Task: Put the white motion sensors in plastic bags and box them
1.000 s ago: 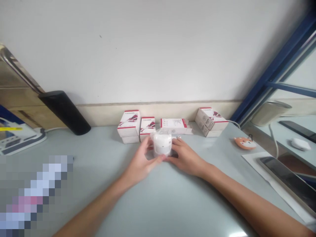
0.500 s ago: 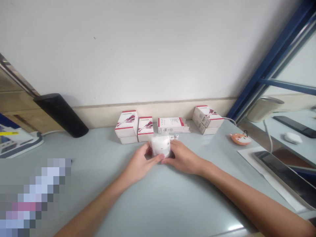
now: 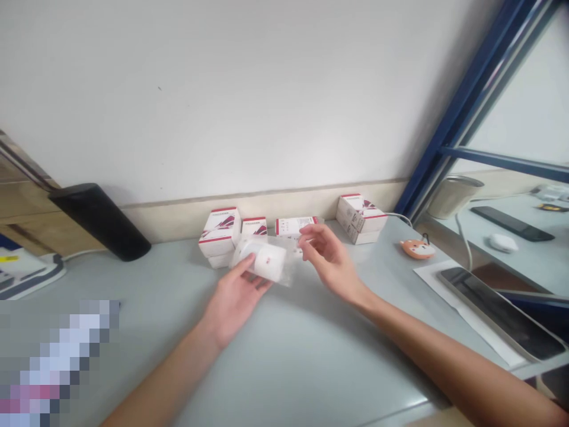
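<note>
White wall [image 3: 222,101] is standing behind a pale grey desk [image 3: 302,367], and a blue window frame [image 3: 462,112] is rising on the right side. On the desk, a dark tablet [image 3: 502,314] is lying on white paper [image 3: 433,279] toward the right, and a black tube [image 3: 100,222] is leaning near the wall on the left. White boxes with red edges [image 3: 220,231] are standing in a row along the wall, and a small orange fox toy [image 3: 416,249] is sitting to the right of them. In front of the boxes, the left hand [image 3: 233,299] is half open and is holding a clear plastic bag [image 3: 287,264] with a white round object [image 3: 267,261] inside. The right hand [image 3: 331,261] is open, with its fingers spread, and is staying just beside the bag without touching it.
</note>
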A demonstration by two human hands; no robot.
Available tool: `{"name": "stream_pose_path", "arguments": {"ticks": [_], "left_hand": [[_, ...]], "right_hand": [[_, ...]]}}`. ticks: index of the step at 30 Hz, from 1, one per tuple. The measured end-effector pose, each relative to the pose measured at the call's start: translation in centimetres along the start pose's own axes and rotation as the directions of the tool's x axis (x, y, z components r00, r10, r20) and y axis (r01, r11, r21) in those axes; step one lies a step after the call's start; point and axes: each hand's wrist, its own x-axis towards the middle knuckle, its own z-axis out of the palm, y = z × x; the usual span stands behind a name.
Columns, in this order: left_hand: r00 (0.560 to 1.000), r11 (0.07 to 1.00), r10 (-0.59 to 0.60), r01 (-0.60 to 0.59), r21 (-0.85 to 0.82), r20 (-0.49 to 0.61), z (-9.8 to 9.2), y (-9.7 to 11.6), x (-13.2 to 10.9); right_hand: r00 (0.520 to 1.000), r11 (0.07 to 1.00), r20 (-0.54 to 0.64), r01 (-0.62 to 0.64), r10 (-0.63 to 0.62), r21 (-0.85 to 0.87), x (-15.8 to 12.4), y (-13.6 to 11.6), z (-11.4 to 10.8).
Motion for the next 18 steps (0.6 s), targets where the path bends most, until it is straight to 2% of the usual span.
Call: {"name": "stream_pose_path", "arguments": {"ticks": [3,5,8,14,18], "left_hand": [[0.999,0.999,0.031,-0.032,-0.018,-0.019,0.08,0.29,0.02],[0.999,0.999,0.038,-0.038,-0.012,-0.013,0.06,0.33,0.05],[1.0,1.0,0.017,-0.017,0.005,0.001,-0.01,0.19,0.06],[0.998,1.0,0.021,-0.022,0.011,0.054,0.01,0.12,-0.1],[0.998,0.999,0.034,-0.036,0.019,0.054,0.24,0.3,-0.2]], "right_hand": [[0.989,0.99,0.067,-0.129,0.132,-0.049,-0.17,-0.09,0.28],[0.957,0.97,0.16,-0.237,0.244,-0.057,-0.18,-0.16,0.47],[0.929,0.954,0.215,-0.296,0.3,-0.051,0.0,-0.12,0.55],[0.944,0.955,0.146,-0.298,0.296,-0.008,0.43,0.44,0.34],[0.958,0.96,0.054,-0.281,0.28,0.01,0.42,0.3,0.01]]}}
